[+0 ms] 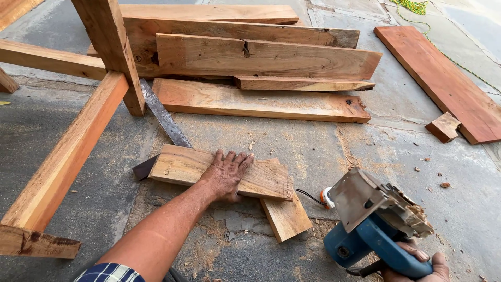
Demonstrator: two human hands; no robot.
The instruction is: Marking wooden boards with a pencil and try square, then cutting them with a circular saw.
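My left hand (228, 173) lies flat, fingers spread, on a short wooden board (180, 166) that rests across another short board (286, 216) on the concrete floor. My right hand (420, 264) at the lower right grips the handle of a blue electric circular saw (373, 222), which is tipped up so its metal base plate faces me. The saw is off to the right of the boards, not touching them. A flat metal bar (163, 116) runs under the left end of the board.
Several long planks (261, 57) are stacked on the floor beyond. A reddish plank (443, 78) and a small wood block (443, 127) lie at right. A wooden frame (68, 151) stands at left. Sawdust covers the floor.
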